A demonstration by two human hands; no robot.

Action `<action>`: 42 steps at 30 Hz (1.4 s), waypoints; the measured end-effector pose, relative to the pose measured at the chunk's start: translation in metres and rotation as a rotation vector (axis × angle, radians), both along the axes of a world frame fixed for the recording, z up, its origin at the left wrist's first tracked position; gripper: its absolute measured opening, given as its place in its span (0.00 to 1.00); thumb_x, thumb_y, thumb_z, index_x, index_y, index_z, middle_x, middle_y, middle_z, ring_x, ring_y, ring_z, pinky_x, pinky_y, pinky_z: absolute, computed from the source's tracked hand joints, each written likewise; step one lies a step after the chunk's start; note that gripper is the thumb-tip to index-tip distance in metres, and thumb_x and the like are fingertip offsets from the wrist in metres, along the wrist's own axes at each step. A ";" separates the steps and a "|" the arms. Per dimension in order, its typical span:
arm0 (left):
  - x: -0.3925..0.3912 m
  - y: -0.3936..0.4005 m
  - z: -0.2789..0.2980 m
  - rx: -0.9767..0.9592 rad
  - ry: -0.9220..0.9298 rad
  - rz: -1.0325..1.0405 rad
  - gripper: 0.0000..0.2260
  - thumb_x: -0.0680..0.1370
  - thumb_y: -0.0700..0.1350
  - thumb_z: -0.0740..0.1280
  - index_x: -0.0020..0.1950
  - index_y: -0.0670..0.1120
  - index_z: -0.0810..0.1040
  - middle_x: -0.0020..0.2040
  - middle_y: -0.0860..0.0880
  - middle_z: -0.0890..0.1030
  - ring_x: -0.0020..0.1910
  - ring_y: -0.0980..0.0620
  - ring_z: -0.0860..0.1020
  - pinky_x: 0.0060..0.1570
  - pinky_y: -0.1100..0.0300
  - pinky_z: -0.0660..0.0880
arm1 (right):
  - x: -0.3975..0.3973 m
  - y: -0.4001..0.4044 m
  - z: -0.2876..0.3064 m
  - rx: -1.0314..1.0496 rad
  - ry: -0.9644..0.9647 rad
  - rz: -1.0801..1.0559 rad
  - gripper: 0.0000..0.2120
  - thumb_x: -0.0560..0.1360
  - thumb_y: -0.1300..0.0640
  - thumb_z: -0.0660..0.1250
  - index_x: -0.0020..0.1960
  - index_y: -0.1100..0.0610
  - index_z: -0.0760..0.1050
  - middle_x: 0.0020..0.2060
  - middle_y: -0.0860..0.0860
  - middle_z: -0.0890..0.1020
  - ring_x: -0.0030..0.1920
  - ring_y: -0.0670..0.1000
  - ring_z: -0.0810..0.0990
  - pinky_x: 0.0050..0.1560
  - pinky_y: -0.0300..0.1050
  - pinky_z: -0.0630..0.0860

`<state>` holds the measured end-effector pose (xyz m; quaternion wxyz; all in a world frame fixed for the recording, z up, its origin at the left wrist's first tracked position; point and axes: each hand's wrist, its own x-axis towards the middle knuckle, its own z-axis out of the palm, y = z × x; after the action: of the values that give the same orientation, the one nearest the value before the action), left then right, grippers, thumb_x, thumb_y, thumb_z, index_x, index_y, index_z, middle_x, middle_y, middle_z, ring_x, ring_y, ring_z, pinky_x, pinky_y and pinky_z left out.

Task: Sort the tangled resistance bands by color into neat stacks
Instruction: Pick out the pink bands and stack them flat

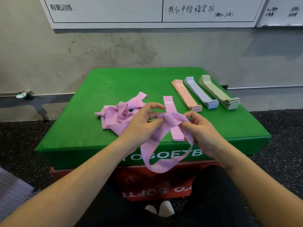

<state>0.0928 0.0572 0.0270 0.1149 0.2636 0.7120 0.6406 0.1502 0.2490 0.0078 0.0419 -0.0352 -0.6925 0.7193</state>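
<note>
A grey wall (114,51) carries a whiteboard (147,12) with handwritten Chinese characters. Below it, a green padded box (98,89) serves as the desk, its near face printed with white letters partly covered, "OSOFTB" readable; a red box (131,181) beneath shows inverted "SOFT". A tangled pink pile (119,113) lies at the left of the top. At far right sit three neat stacks: green (219,92), blue (201,94) and peach (186,95). A flat pink band (172,110) lies in the middle. The left hand (141,123) and right hand (201,128) each pinch a twisted pink band (164,141), grip clamped on it, its loop hanging over the near edge.
</note>
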 end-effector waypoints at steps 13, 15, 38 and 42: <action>-0.008 -0.013 -0.025 -0.373 0.193 -0.031 0.07 0.75 0.46 0.74 0.48 0.58 0.81 0.42 0.62 0.84 0.42 0.60 0.82 0.47 0.63 0.80 | 0.006 0.003 0.015 0.085 0.254 -0.254 0.07 0.81 0.66 0.63 0.50 0.54 0.70 0.29 0.52 0.70 0.27 0.47 0.63 0.25 0.38 0.60; -0.010 -0.015 -0.032 -0.418 0.252 0.044 0.05 0.77 0.45 0.72 0.47 0.57 0.82 0.39 0.58 0.84 0.38 0.58 0.81 0.43 0.60 0.80 | 0.005 0.008 0.014 0.085 0.257 -0.252 0.06 0.81 0.64 0.63 0.50 0.54 0.70 0.29 0.53 0.70 0.27 0.48 0.63 0.25 0.39 0.60; -0.002 0.005 0.001 -0.193 0.544 0.123 0.23 0.78 0.31 0.62 0.56 0.61 0.74 0.48 0.56 0.83 0.27 0.59 0.71 0.28 0.69 0.65 | -0.001 -0.012 0.003 0.290 0.160 -0.016 0.08 0.77 0.52 0.71 0.56 0.49 0.77 0.47 0.45 0.83 0.49 0.48 0.82 0.54 0.48 0.79; -0.004 0.002 -0.001 -0.270 0.623 0.141 0.16 0.79 0.38 0.65 0.56 0.60 0.74 0.46 0.56 0.85 0.40 0.50 0.82 0.41 0.52 0.79 | -0.003 -0.017 0.010 0.185 0.211 -0.059 0.05 0.78 0.65 0.69 0.49 0.56 0.82 0.41 0.57 0.85 0.44 0.49 0.81 0.55 0.54 0.80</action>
<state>0.0889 0.0594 0.0261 -0.1185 0.3789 0.8078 0.4357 0.1477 0.2316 0.0176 0.1386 0.0243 -0.7464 0.6504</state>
